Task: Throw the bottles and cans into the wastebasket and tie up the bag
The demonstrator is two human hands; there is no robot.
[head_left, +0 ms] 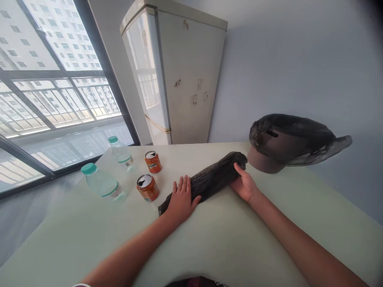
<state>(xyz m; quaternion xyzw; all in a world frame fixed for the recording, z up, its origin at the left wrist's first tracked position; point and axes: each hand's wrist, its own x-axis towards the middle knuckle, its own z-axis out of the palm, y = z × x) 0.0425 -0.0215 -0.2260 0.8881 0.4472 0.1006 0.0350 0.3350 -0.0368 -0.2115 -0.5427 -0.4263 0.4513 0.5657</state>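
A black plastic bag, folded into a long strip, lies slantwise on the pale table. My left hand rests flat on its near left part, fingers stretched out and slightly spread. At the far right end, my right hand grips the bag, with the thumb on top and the other fingers underneath, mostly hidden. Just left of my left hand stand two opened orange cans, a nearer can and a farther can.
Two clear bottles with green caps, a nearer bottle and a farther bottle, stand at the left. A brownish bin lined with a black bag is at the right. Behind the table are a white fridge and a window.
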